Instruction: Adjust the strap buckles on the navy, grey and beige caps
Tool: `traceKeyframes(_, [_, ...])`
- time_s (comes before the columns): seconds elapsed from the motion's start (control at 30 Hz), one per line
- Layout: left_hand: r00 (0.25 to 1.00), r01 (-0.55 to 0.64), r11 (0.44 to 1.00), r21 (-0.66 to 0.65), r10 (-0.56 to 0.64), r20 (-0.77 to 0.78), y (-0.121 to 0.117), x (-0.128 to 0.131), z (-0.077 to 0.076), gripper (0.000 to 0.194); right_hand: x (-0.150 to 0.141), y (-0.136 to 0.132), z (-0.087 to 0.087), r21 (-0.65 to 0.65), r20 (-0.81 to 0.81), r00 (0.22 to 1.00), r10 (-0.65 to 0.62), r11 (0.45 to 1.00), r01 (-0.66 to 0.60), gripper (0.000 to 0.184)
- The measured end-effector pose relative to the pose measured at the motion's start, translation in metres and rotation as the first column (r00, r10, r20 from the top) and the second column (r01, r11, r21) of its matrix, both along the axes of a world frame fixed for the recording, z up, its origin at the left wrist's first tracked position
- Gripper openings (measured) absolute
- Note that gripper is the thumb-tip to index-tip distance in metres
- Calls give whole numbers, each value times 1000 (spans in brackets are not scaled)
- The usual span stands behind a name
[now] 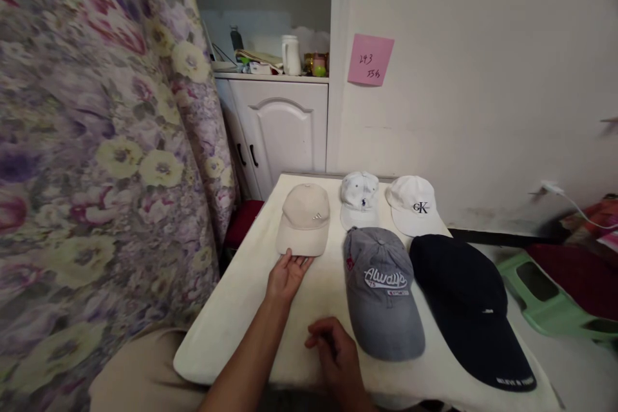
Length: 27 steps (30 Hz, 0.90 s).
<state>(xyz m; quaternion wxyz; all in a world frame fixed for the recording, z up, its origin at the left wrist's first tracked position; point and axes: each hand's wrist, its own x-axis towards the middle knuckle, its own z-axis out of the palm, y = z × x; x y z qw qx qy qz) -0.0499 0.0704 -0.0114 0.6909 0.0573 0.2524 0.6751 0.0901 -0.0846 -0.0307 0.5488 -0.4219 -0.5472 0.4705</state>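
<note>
A beige baseball cap [305,215] lies at the far left of the table, its brim toward me. My left hand [290,273] has the edge of that brim between thumb and fingers, the fingers partly under it. Near the front of the table my right hand [333,351] hovers with loosely curled fingers, and nothing shows in them. Just right of it lies a grey cap [381,290] with white "Always" lettering. A black cap [463,302] is beside that one. Behind them sit a pale cap [360,196] with a small dark logo and a white cap [414,203] marked CK.
The caps lie on a cream-covered table [232,328]. A floral curtain [111,174] hangs close on the left. Beyond the table stand a white cabinet [290,125] and a wall with a pink note [371,60]. A green stool [541,296] is at the right.
</note>
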Motion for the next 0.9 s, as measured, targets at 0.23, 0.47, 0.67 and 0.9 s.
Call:
traceKeyframes(0.23, [1000, -5, 1000, -15, 5, -17, -4, 1, 1, 22, 0, 0, 1, -2, -13, 1000, -3, 1000, 3, 13])
traceKeyframes(0.47, [997, -39, 998, -50, 35, -65, -17, 3, -1, 20, 0, -1, 5, -1, -21, 1000, -8, 1000, 7, 13])
traceKeyframes(0.67, [983, -125, 988, -90, 111, -146, -18, 9, 1, 21, 0, -1, 4, 7, -46, 999, -5, 1000, 5, 12])
traceKeyframes(0.9, [967, -124, 978, -166, 82, -242, -10, 13, 2, 17, 0, 0, 4, 28, -50, 999, -3, 1000, 4, 12])
